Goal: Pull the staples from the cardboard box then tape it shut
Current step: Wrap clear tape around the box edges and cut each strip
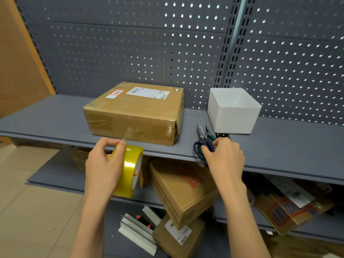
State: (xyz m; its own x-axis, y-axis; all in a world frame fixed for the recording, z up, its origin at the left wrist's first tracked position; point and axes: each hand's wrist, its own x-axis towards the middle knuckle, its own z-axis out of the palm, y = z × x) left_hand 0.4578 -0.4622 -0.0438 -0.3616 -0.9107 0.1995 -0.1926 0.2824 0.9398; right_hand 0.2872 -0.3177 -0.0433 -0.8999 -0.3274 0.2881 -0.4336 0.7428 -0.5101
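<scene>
Cardboard box [134,112], closed, sits on the grey shelf [55,120] beside a square white bin [233,110]; my left hand [104,164] grips glossy yellow tape [130,164], right hand [225,159] pinching scissors [202,144].

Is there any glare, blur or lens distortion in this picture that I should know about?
In the head view, a bright glare stripe sits on the yellow tape roll; light shines through the pegboard holes; the wide lens bends the shelf edge and the uprights; the cardboard box and both hands look sharp.
</scene>
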